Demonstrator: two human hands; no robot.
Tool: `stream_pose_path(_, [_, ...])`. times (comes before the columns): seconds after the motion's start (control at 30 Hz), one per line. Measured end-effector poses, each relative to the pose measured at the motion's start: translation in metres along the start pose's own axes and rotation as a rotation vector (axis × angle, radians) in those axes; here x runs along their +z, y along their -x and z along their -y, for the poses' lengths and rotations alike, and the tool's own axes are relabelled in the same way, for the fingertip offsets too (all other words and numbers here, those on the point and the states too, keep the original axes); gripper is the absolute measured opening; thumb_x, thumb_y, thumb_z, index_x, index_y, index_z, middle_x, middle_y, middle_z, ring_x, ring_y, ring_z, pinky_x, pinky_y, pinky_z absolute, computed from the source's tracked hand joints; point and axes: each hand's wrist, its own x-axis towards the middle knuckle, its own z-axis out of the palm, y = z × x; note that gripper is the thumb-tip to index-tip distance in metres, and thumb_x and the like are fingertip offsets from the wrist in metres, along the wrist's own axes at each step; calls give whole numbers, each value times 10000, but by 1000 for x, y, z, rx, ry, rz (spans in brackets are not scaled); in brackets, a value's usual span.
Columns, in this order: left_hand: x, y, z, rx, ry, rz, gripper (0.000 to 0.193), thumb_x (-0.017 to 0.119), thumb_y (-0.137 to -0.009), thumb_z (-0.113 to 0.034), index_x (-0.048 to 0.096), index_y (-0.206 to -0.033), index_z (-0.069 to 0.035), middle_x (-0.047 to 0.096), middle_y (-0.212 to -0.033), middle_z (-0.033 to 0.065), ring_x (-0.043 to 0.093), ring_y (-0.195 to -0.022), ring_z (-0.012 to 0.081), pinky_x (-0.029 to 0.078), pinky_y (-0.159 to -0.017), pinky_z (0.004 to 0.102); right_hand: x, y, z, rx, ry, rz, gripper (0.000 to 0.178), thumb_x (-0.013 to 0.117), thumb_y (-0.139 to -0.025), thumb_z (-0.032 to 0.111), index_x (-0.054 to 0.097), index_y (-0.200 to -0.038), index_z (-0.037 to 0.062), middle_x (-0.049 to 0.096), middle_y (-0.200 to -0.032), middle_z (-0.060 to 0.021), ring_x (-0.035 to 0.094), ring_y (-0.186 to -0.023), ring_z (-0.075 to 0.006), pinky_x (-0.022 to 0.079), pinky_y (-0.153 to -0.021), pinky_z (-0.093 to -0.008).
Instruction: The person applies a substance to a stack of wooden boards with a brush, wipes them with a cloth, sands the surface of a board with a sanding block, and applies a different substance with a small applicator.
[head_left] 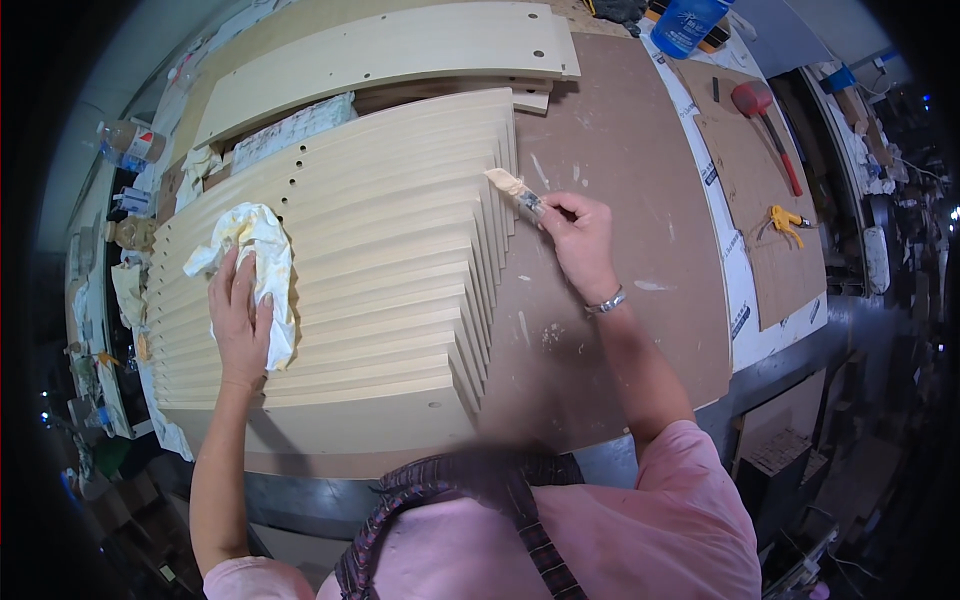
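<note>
My left hand (238, 318) presses on a crumpled white rag (262, 240) with yellowish stains, its fingers and thumb curved over the cloth. Beneath the rag is a row of pale wooden boards (380, 250), packed side by side with their right ends stepped. My right hand (580, 240) pinches a small putty knife (520, 192) by its handle. Beige paste covers the blade, which points up and left over the boards' right ends. A few dark round holes show along the boards' upper left.
More pale boards (400, 50) lie at the far side of the brown worktop (620, 130). On the right are a red-headed mallet (752, 98), a yellow air blow gun (786, 222) and cardboard (770, 280). A blue container (688, 28) stands far right; a plastic bottle (132, 142) is far left.
</note>
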Motion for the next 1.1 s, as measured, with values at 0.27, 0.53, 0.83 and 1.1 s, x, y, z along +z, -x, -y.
stream_pose_path(0.27, [-1, 0, -3, -16, 19, 1, 524, 577, -890, -137, 498, -1404, -74, 419, -1488, 149, 415, -1322, 373, 314, -1121, 457, -3, -2, -4, 9, -27, 4, 122, 663, -846, 12, 719, -936, -49, 678, -725, -34, 583, -666, -62, 460, -597, -229])
stream_pose_path(0.53, [-1, 1, 0, 5, -1, -8, 516, 572, -896, -147, 496, -1400, -66, 422, -1481, 157, 417, -1318, 375, 315, -1117, 457, -2, -5, -7, 35, -58, 13, 80, 644, -861, -20, 714, -892, -46, 636, -706, -2, 555, -643, -51, 423, -570, -206])
stream_pose_path(0.83, [1, -1, 0, 4, -1, -6, 523, 581, -889, -126, 496, -1401, -66, 422, -1479, 156, 423, -1312, 374, 321, -1115, 453, -4, -9, -10, 66, -110, 23, 73, 650, -866, -19, 718, -886, -33, 629, -683, 4, 534, -600, -41, 396, -531, -195])
stream_pose_path(1.1, [4, -2, -1, 9, -2, -17, 524, 594, -874, -125, 517, -1389, -67, 425, -1477, 166, 425, -1310, 375, 320, -1117, 453, -5, -12, -8, 56, -118, 46, 108, 651, -856, 19, 725, -908, -41, 629, -695, 2, 525, -616, -42, 404, -540, -210])
